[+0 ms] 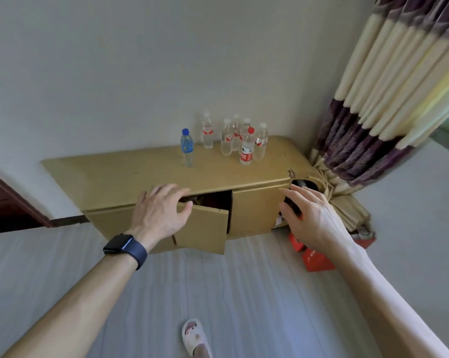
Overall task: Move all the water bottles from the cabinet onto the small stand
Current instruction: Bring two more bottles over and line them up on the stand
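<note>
**Two open hands at a low cabinet, seven water bottles waiting on top**

Seen from the person's head, looking down. A low tan wooden cabinet [115,174] stands against a pale wall. The bottles are upright on its top, towards the right, well beyond both hands. A blue-capped bottle [186,148] stands alone. To its right, a red-capped bottle [246,147] and five white-capped bottles [208,131] crowd close together. No small stand is in view.

The left hand [159,210], with a dark smartwatch [122,245] on its wrist, is spread open at the top edge of a cabinet door [205,228] that hangs ajar, thumb on the door's face. The right hand [314,218] reaches to the cabinet's right end, fingers straight and apart, gripping nothing I can make out. A striped curtain [388,99] and red boxes [316,259] lie beyond it.

The bottles are clear thin plastic, so they are likely smooth and liable to dent if squeezed. How full they are cannot be told. The labelled middle probably offers the surest hold. In the crowded group, lifting by the neck would likely spare the neighbours a knock.
</note>
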`<state>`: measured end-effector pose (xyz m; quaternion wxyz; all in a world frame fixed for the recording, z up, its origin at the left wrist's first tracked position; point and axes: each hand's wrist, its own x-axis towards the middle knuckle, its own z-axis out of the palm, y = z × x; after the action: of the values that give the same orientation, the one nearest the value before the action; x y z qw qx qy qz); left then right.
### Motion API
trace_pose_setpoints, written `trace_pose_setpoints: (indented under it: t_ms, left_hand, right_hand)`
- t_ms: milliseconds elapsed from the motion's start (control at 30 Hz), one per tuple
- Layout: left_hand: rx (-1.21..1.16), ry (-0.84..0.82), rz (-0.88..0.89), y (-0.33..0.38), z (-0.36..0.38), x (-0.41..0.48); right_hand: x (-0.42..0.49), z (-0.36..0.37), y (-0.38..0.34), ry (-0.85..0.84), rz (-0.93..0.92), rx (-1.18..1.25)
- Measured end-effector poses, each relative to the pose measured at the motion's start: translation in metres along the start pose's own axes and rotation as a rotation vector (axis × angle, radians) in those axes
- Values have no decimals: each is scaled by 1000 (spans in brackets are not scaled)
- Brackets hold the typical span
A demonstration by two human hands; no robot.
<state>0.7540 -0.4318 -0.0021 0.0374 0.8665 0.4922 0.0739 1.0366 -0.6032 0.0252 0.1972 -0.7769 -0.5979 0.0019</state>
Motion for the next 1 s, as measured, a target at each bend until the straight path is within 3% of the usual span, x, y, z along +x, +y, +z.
trace_pose_setpoints:
  t_ms: [633,1000]
  left_hand:
    - [-76,-217,119,-11,75,396]
    - [-72,-419,-34,26,152,577]
  right_hand:
    - [343,113,90,-257,265,62]
    - [541,202,205,-364,469,116]
